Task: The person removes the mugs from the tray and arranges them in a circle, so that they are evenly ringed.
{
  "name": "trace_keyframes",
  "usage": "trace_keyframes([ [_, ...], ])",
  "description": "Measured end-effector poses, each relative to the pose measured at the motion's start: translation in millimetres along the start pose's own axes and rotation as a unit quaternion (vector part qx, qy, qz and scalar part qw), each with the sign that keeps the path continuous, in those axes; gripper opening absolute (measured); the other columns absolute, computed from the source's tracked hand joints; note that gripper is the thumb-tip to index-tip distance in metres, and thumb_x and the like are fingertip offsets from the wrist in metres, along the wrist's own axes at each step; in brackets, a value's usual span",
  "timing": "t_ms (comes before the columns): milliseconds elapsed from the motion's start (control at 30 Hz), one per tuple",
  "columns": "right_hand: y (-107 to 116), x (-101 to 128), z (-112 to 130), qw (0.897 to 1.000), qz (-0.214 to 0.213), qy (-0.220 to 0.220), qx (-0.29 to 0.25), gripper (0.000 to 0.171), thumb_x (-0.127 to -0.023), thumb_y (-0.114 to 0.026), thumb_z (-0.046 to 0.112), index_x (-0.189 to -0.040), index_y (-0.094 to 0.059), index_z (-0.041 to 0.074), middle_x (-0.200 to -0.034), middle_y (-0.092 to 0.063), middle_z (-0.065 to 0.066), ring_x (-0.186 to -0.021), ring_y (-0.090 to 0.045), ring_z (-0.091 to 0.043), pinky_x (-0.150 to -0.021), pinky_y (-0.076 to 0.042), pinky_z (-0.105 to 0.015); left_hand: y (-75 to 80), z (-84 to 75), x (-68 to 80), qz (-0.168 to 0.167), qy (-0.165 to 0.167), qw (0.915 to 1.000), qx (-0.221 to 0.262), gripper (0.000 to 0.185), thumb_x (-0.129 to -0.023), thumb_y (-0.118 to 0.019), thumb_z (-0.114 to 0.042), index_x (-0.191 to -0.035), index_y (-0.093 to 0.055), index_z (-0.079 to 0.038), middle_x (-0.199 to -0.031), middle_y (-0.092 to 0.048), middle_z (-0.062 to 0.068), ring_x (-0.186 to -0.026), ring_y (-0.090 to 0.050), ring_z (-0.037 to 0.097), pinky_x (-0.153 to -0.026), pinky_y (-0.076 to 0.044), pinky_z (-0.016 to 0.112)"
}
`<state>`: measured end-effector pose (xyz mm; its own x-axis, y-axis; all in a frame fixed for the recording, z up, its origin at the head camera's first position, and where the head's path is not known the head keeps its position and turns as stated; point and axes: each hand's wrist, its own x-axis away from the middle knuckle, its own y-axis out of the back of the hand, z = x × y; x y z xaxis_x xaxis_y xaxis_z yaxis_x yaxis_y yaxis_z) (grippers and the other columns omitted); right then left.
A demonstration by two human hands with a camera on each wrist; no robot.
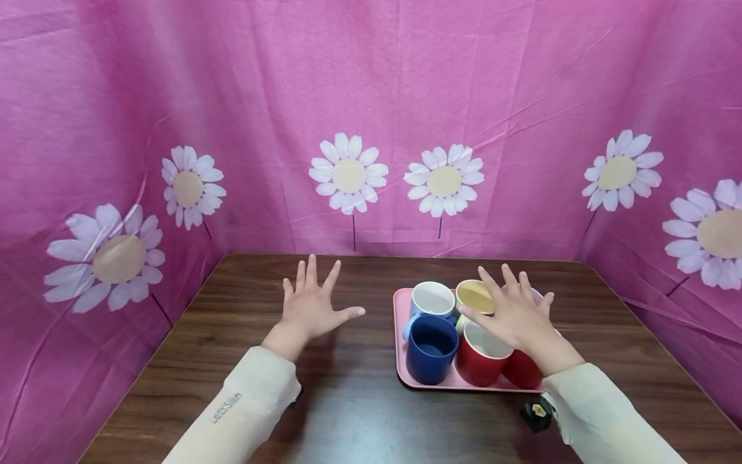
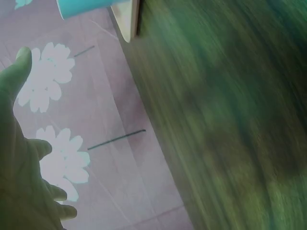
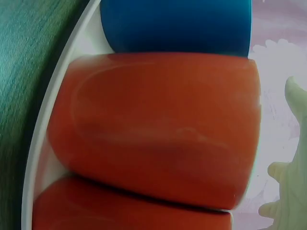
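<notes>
Pink fabric backdrop point(image 1: 371, 96) all around, printed with white daisies, wrapping the left, back and right sides of a dark wood-grain table point(image 1: 348, 399). The cloth hangs a bit wrinkled and meets the table edge along the back.

Going left to right in the head view: the left hand point(image 1: 313, 306) sits left of centre in the frame, palm down over bare table, fingers point(image 1: 306, 274) straight and spread wide, thumb pointing right. It holds nothing. Whether it rests on the wood or floats just above it is hard to tell. The left wrist view is blurry and only shows the edge of that hand against the daisy cloth and the wood.

Right of centre sits a pink tray point(image 1: 400, 335) packed with mugs: a light blue mug point(image 1: 431, 299) at the back left, a dark blue mug point(image 1: 430, 348) in front of it, a yellow mug point(image 1: 472, 294) behind, and a red mug point(image 1: 481, 357) at the front, with a second red mug point(image 1: 522, 370) just beside it on the right. The right hand point(image 1: 516, 316) is over the mugs, fingers point(image 1: 493, 283) spread and straight, not curled round anything. The right wrist view shows the red mug filling the frame, pressed up close to its neighbours.

A small black object point(image 1: 536, 415) lies on the table just in front of the tray, by the right sleeve point(image 1: 603, 419).
</notes>
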<state>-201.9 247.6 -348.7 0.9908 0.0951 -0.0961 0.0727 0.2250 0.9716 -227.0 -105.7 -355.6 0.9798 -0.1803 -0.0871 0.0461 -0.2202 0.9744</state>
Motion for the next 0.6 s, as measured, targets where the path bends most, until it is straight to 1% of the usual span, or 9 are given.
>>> trace_keyframes([
  [167,5.4,2.2,-3.4,1.0,-0.007,0.002,-0.001,0.097,-0.081,-0.046,0.075,-0.152,-0.019,0.015,-0.149,-0.012,-0.034,-0.13,-0.008,-0.062,-0.085,0.003,-0.083,-0.2,-10.6,-2.1,-0.001,-0.018,0.9998,-0.002,0.105,-0.071,-0.042,-0.086,-0.153,-0.008,-0.03,-0.156,0.009,0.021,-0.141,0.008,0.038,-0.106,-0.003,0.064],
  [433,12.6,2.9,-15.5,1.0,0.005,-0.003,-0.011,0.098,-0.083,-0.041,0.076,-0.153,-0.015,0.014,-0.15,-0.006,-0.034,-0.131,-0.002,-0.061,-0.084,0.01,-0.081,1.6,-31.5,-3.7,0.002,-0.042,0.9991,-0.007,0.104,-0.072,-0.042,-0.086,-0.153,-0.009,-0.03,-0.156,0.006,0.019,-0.142,0.007,0.037,-0.108,-0.004,0.061],
  [600,15.3,2.2,-23.3,1.0,-0.003,-0.008,-0.01,0.095,-0.084,-0.04,0.074,-0.153,-0.015,0.013,-0.149,-0.007,-0.035,-0.13,-0.003,-0.062,-0.083,0.01,-0.082,0.3,-44.9,-1.7,0.003,-0.058,0.9982,-0.013,0.103,-0.072,-0.044,-0.085,-0.153,-0.01,-0.032,-0.157,0.004,0.018,-0.142,0.005,0.037,-0.109,-0.006,0.06],
])
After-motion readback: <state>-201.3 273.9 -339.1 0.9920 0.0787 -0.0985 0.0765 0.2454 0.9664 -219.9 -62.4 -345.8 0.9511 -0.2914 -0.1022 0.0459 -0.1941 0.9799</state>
